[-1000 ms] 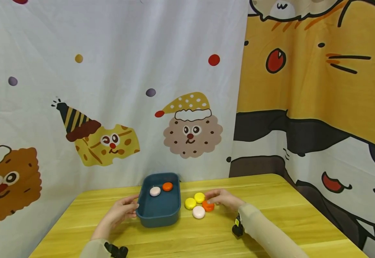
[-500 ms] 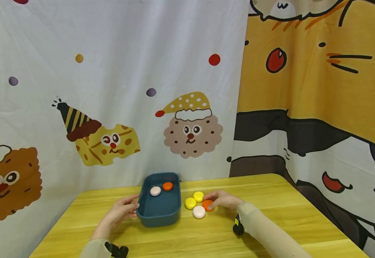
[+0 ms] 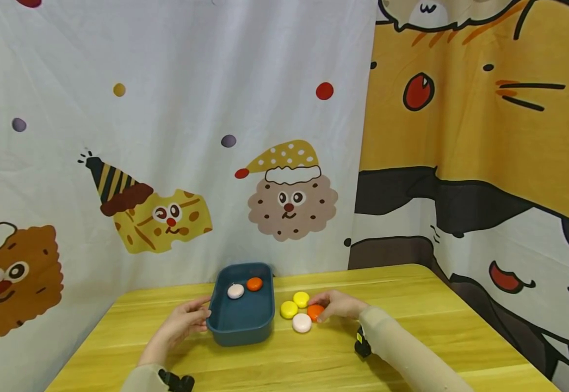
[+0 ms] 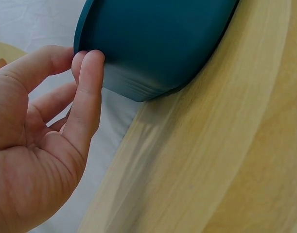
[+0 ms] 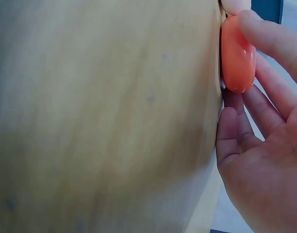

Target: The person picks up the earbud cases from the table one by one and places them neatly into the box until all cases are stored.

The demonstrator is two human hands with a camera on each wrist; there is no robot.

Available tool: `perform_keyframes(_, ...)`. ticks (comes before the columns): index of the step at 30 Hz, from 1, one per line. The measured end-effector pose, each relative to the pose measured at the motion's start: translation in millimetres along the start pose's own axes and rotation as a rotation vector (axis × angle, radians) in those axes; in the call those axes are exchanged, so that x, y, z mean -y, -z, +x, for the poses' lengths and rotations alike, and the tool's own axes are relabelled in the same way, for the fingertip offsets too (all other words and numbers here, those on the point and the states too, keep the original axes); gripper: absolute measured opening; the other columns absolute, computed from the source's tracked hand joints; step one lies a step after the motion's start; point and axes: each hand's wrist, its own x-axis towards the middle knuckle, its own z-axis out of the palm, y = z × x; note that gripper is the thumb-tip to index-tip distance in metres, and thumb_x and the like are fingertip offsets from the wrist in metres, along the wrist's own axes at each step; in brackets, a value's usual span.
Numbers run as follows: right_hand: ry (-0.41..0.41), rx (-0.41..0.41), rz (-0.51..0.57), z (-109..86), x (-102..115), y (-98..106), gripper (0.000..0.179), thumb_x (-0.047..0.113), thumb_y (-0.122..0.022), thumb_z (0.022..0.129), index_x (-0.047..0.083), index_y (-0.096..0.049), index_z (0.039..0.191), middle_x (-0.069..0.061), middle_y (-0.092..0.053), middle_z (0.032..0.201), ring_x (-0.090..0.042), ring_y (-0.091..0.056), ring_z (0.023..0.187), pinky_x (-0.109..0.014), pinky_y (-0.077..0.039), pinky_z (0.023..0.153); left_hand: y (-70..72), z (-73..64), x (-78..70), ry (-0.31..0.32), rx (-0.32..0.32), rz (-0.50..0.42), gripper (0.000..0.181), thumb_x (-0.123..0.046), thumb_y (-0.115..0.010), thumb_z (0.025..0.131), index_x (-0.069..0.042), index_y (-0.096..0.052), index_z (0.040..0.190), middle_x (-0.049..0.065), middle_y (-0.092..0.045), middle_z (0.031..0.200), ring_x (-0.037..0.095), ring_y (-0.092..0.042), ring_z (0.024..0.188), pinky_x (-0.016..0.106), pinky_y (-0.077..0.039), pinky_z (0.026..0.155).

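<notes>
My left hand (image 3: 185,321) rests its fingertips and thumb tip against the outer left wall and rim of a dark blue box (image 3: 240,338); the left wrist view shows this hand (image 4: 46,145) at the box's edge (image 4: 153,43). My right hand (image 3: 338,305) pinches a glossy orange rounded disc (image 3: 315,312) between thumb and fingers. In the right wrist view the orange disc (image 5: 238,53) stays low at the tabletop, with the thumb over it. Beside it lie a pale pink disc (image 3: 301,323) and two yellow discs, one nearer (image 3: 289,310), one farther (image 3: 301,299).
Inside the box lie another pale pink disc (image 3: 235,291) and another orange disc (image 3: 254,283). The wooden table (image 3: 284,365) runs back to a cartoon-printed curtain (image 3: 177,109). The box stands close to the table's back edge.
My right thumb and fingers have settled around the orange disc, the thumb moving to its near side. One yellow disc has shifted slightly left. The left hand and box stay in place.
</notes>
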Motion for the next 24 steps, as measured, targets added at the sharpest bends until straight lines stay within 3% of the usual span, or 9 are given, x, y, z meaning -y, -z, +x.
perform_keyframes(8,-0.004,-0.020,-0.050,-0.3,0.4,-1.9,0.048,-0.004,-0.076,0.073,0.002,-0.066,0.120,-0.008,-0.063,0.117,-0.023,-0.056,0.105,-0.044,-0.044,0.096,-0.1,-0.9,0.3,0.001,0.008,-0.014,0.066,-0.005,-0.062,0.092,0.010,-0.029,0.147,0.007,-0.054,0.094,0.013,-0.060,0.071,0.029,-0.057,0.068)
perform_keyframes(17,0.007,-0.061,-0.065,0.0,0.4,1.1,0.049,-0.001,-0.078,0.072,0.001,-0.066,0.120,-0.008,-0.065,0.113,-0.022,-0.057,0.098,-0.036,-0.047,0.089,-0.6,-0.4,-0.6,0.006,0.013,-0.010,0.065,-0.005,-0.061,0.093,0.009,-0.029,0.147,0.007,-0.054,0.094,0.013,-0.060,0.071,0.029,-0.057,0.068)
perform_keyframes(24,0.008,-0.110,-0.105,-0.8,4.1,4.8,0.051,0.001,-0.079,0.072,0.000,-0.065,0.122,-0.009,-0.065,0.115,-0.022,-0.058,0.098,-0.038,-0.047,0.088,-0.4,0.0,-0.9,0.007,0.009,-0.001,0.065,-0.006,-0.062,0.093,0.009,-0.029,0.147,0.007,-0.055,0.094,0.013,-0.060,0.072,0.029,-0.057,0.069)
